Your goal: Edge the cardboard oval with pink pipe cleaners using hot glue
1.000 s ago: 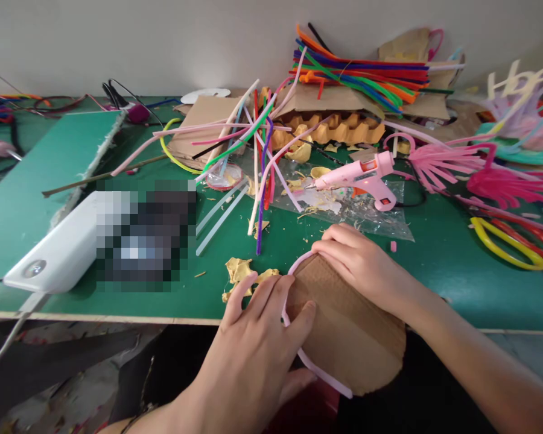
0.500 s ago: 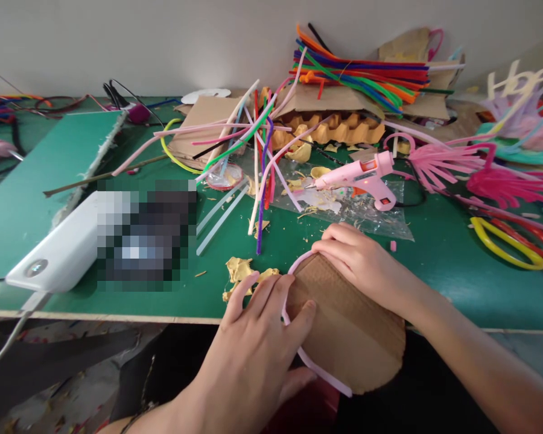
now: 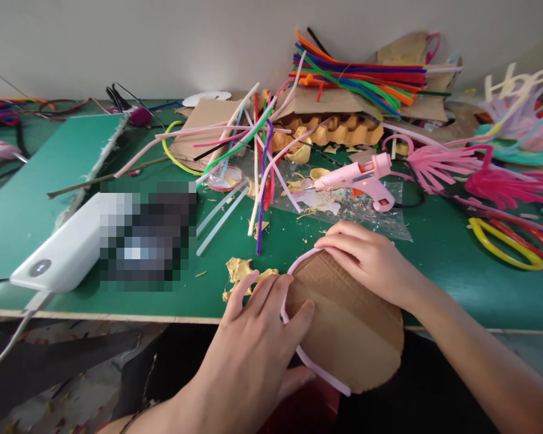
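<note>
A rounded piece of brown cardboard (image 3: 353,325) overhangs the table's front edge, between my two hands. Along its left and upper rim runs a pale pink pipe cleaner (image 3: 323,374), its loose-looking end at the bottom. My left hand (image 3: 262,331) grips the cardboard's left edge, one finger lying on its face and the thumb lower down, partly behind the edge. At the top, my right hand (image 3: 366,259) has its fingers bent together over the rim, pinching the pipe cleaner against the cardboard. The undersides of both grips are hidden.
Beyond my right hand a pink glue gun (image 3: 357,181) lies on clear plastic. Loose pipe cleaners (image 3: 262,163), glue sticks (image 3: 221,220) and yellowish scraps (image 3: 239,271) lie on the green table (image 3: 434,289). At left are a white power bank (image 3: 58,253) and a pixelated dark object (image 3: 158,235).
My right hand has slid slightly to the right along the upper rim, showing a little more of the pipe cleaner. My left hand keeps nearly the same place.
</note>
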The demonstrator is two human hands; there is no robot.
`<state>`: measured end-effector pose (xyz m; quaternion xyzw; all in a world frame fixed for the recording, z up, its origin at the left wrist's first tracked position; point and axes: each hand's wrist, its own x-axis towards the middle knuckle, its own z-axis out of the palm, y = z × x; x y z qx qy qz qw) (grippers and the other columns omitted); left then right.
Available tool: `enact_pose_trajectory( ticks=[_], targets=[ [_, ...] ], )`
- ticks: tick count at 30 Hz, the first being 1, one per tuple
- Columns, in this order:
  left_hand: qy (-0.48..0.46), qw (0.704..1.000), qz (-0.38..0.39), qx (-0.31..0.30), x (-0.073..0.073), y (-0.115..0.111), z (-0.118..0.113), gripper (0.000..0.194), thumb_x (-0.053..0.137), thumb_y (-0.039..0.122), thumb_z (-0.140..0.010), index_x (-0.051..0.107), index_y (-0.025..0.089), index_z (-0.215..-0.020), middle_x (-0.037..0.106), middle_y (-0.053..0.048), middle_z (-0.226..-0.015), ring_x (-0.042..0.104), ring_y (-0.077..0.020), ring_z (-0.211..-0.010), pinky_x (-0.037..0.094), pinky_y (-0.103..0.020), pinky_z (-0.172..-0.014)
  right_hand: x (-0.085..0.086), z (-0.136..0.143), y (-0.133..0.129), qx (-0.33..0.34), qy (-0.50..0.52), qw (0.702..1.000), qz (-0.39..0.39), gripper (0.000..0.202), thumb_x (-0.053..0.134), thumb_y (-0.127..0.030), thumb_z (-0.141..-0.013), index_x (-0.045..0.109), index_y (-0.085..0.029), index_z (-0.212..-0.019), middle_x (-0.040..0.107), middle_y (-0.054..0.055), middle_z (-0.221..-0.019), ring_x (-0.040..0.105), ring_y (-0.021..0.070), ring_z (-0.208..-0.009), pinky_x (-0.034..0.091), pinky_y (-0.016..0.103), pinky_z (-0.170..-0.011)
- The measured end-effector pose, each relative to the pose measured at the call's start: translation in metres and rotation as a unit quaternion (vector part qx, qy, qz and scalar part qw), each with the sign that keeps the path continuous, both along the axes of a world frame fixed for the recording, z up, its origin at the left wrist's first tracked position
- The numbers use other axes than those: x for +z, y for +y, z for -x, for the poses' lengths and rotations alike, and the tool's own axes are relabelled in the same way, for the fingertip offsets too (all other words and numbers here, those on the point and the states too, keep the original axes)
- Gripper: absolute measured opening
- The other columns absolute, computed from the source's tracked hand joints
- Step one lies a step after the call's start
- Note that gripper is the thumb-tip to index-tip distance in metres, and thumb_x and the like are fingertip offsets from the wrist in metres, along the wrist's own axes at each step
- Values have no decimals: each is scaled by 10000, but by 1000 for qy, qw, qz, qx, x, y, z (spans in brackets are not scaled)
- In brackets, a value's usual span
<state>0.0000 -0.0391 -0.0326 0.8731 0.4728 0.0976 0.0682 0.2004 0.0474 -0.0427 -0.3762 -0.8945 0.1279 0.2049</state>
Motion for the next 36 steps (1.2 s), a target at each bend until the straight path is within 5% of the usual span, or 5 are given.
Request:
enact_pose_trajectory(
  ticks=[22,36],
  targets=[
    [-14,1000,-8,7,-2,0,-1,437,682,508,-640,584,276,-996,563,-64,-1141,532,-236,-1050,340,-413,-953,0,5,-1,8,-42,999,-18,308,320,-126,-882,619,-184,-832,511,49,-797,501,128,-773,427,260,-680],
    [16,999,18,-24,2,3,0,456,699,466,-638,579,242,-1017,539,-117,-1148,534,-285,-1023,491,-427,-802,-1,4,0,13,-45,999,-23,280,331,-106,-873,598,-178,-833,526,49,-795,515,128,-771,429,249,-666]
  ],
)
